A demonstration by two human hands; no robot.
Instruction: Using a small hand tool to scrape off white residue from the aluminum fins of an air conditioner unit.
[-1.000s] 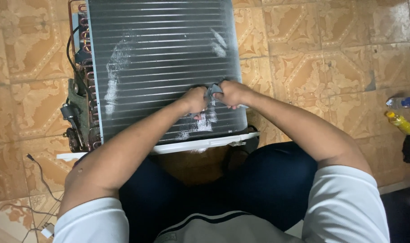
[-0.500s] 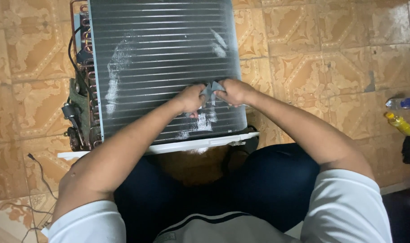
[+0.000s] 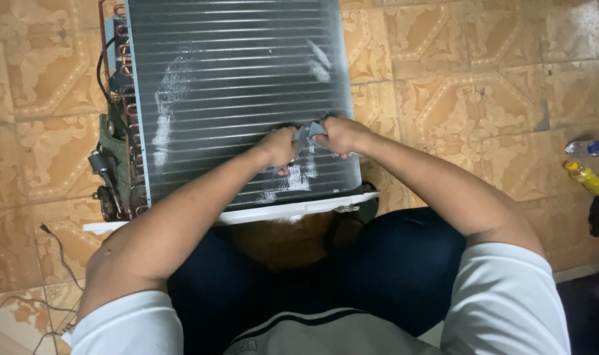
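A large finned air-conditioner coil (image 3: pixel 240 85) lies flat on the tiled floor, with whitish scuffed patches on its dark fins. My left hand (image 3: pixel 278 148) and my right hand (image 3: pixel 339 135) meet over its near right part, both closed on a small grey cloth (image 3: pixel 306 133) pinched between them. The cloth rests against the fins above a white smeared patch (image 3: pixel 298 177). Copper tube bends and wiring (image 3: pixel 115 151) run along the coil's left side. A white frame edge (image 3: pixel 279 212) borders the coil nearest my knees.
Patterned orange floor tiles (image 3: pixel 457 98) surround the coil. A clear bottle (image 3: pixel 588 148) and a yellow bottle (image 3: pixel 585 177) lie at the right edge. A black cable (image 3: pixel 56 253) trails at lower left. My dark-trousered knees (image 3: pixel 391 263) sit just below the frame.
Both hands with the cloth have shifted slightly up the fins, away from me; the coil itself has not moved.
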